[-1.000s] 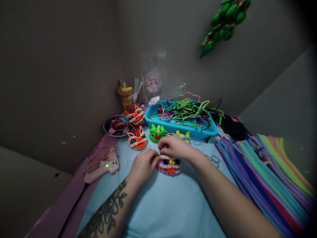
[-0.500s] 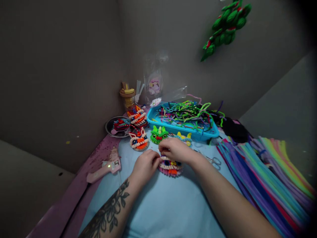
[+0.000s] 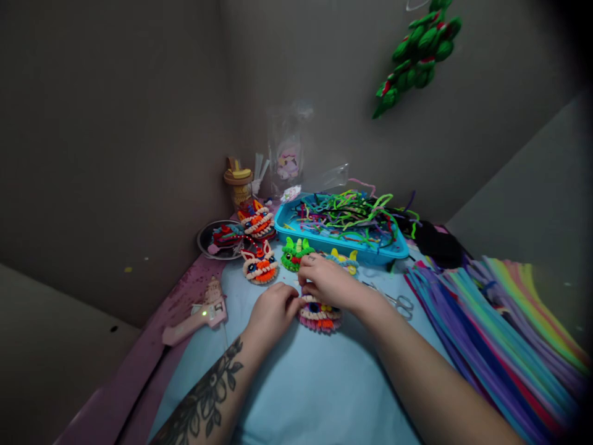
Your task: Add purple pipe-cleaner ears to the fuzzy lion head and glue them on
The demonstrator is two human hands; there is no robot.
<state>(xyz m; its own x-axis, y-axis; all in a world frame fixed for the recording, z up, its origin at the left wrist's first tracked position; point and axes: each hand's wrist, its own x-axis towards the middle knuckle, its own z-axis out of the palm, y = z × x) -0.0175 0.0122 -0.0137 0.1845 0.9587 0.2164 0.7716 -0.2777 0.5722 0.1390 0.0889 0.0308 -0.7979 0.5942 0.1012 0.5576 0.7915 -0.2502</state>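
A pipe-cleaner lion head (image 3: 320,320) in purple, cream and orange lies on the light blue cloth, its upper part covered by my fingers. My left hand (image 3: 277,309) is closed, with thumb and forefinger pinched at its upper left edge. From above, my right hand (image 3: 327,283) reaches over it, fingers bent down and closed at its top. Any small piece between the fingertips is hidden. Just behind stand a green pipe-cleaner head (image 3: 293,252) and a yellow and blue one (image 3: 348,259), both partly covered. An orange and cream head (image 3: 260,267) sits to the left.
A pink glue gun (image 3: 199,321) with a lit green light lies left. Scissors (image 3: 402,305) rest right of my hand, beside bundles of coloured pipe cleaners (image 3: 491,327). Behind are a blue tray (image 3: 343,244) of scraps, a metal bowl (image 3: 204,244) and a lidded jar (image 3: 238,179).
The camera view has shifted slightly. Both hands stay at the lion head, with only small finger movements; the right hand sits marginally lower over it.
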